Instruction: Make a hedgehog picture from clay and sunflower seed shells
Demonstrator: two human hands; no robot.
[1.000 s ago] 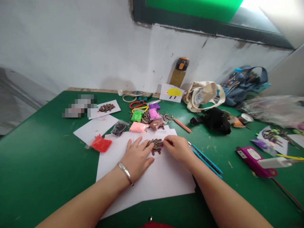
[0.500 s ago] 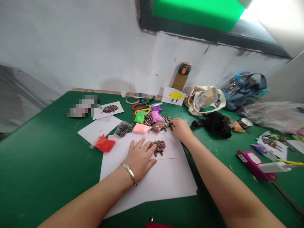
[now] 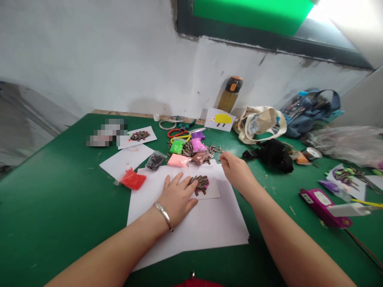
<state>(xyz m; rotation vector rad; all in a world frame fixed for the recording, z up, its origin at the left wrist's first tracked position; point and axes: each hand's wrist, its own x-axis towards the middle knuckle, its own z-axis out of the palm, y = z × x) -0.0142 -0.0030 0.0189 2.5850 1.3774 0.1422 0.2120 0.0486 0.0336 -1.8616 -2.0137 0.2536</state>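
My left hand (image 3: pixel 178 199) lies flat on the white paper (image 3: pixel 203 227), a silver bangle (image 3: pixel 164 215) on its wrist, its fingertips beside a patch of striped sunflower seeds (image 3: pixel 200 184) set on a small white card (image 3: pixel 212 193). My right hand (image 3: pixel 237 171) hangs just above the far paper edge, thumb and fingers pinched around what looks like one sunflower seed (image 3: pixel 221 158). Loose sunflower seeds (image 3: pixel 188 149) lie in a heap beyond the card, a little left of my right fingertips.
Packets of red (image 3: pixel 132 179), pink (image 3: pixel 178 160), green (image 3: pixel 177 146) and magenta (image 3: pixel 198 145) clay crowd the green table (image 3: pixel 60 207). A bag of dark seeds (image 3: pixel 154 161) lies near them. A black cloth (image 3: pixel 273 156), a canvas tote (image 3: pixel 260 124) and a water bottle (image 3: pixel 230 95) stand farther back.
My right hand went from the seed patch to the loose heap, then drew back toward me, pinched. My left hand stayed on the paper.
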